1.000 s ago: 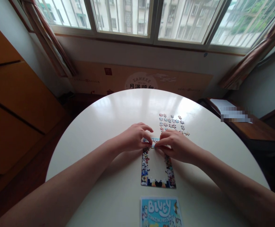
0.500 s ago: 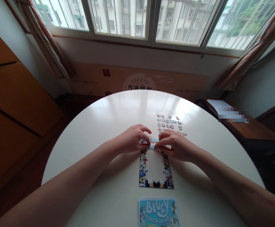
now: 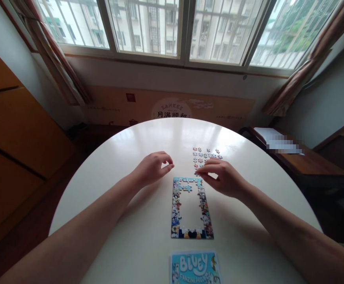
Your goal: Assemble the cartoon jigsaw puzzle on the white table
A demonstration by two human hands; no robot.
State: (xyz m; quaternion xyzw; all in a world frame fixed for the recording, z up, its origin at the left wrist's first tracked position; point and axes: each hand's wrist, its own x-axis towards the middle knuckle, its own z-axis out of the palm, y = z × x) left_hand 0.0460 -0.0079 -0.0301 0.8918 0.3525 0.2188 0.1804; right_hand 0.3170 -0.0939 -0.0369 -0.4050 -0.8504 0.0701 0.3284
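Note:
A partly assembled jigsaw puzzle [image 3: 175,213] lies upright before me, its border joined around a bare white middle. Near its top left, a small joined section [image 3: 186,188] juts inward. My left hand [image 3: 154,169] hovers left of the puzzle's top edge, fingers loosely curled, thumb and index slightly apart, nothing visible between them. Beyond the puzzle's top right corner, my right hand [image 3: 223,177] brings thumb and forefinger together at a puzzle piece [image 3: 196,172] at the near edge of the loose pieces. Its palm side is partly hidden.
Several loose puzzle pieces [image 3: 200,155] lie in rows beyond the puzzle, partly covered by my right hand. A blue Bluey picture sheet [image 3: 194,268] lies nearest me on the round white table [image 3: 107,165]. Papers [image 3: 278,140] rest on a wooden surface at right.
Both hands have left the puzzle's top section. The left has drawn away to the left and up; the right has shifted toward the loose pieces. The small joined section is now uncovered.

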